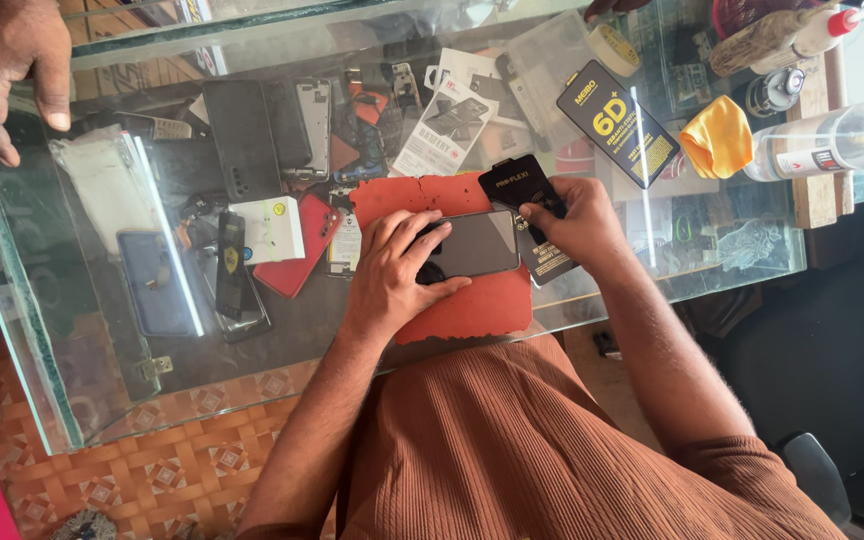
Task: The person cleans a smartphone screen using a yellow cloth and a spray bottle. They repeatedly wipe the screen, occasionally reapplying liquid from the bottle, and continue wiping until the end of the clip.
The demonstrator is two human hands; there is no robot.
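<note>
Fingers (414,232) press the smartphone (474,245) on the red mat (472,305) near the counter's edge.

one camera on my head looks steeply down, close over the glass counter (592,300). my lap fills the lower frame, my hands mid-frame.

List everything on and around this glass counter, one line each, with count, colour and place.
phone: 1, black, on the mat under both hands
mat: 1, red-orange, near counter edge
flat packets: 2, black, one by the right hand, one farther back
cloth: 1, yellow, right side
tape roll: 1, cream, far edge
bottles: several, right edge
phones and cases: many, inside the glass case
another person's hand: 1, top left corner
left hand: on the phone
right hand: at the phone's end, on a black packet
</note>
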